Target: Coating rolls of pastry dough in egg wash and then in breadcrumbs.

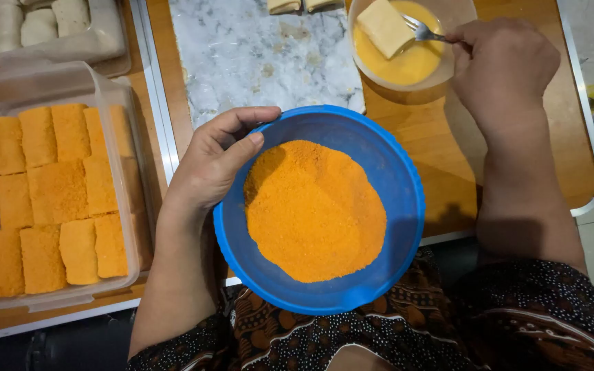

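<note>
Beneath both sets of fingers, a wooden table (441,137) with a pale metal edge. Beyond the left fingertips, a white marbled board (256,55) dusted with flour. Well out past the back of the left hand, a clear plastic container (115,89) packed with orange crumb-coated rectangles (49,199) in rows, and farther off still a tray of pale uncoated rolls (42,24), only partly in view. Gripped by the left hand (214,168): a blue plastic bowl (400,206), thumb hooked over the rim on the inside, the remaining fingers (242,118) curled along the outside of the rim, bowl sitting low at the table's near edge above a dark patterned garment (407,336). Inside the bowl, just beside the thumb tip, a mound of orange breadcrumbs (314,209). Ahead of the right hand (503,69), a smaller clear bowl (458,17) of yellow beaten egg (407,65). Resting in the egg, a pale rectangular roll (385,27). Closed around a metal fork (424,32), the right fingers, clenched on the handle, tines touching the roll's edge, though possibly just under it — hard to tell at this angle. At the board's far edge, two more pale rolls (297,5), cut off by the frame.
</note>
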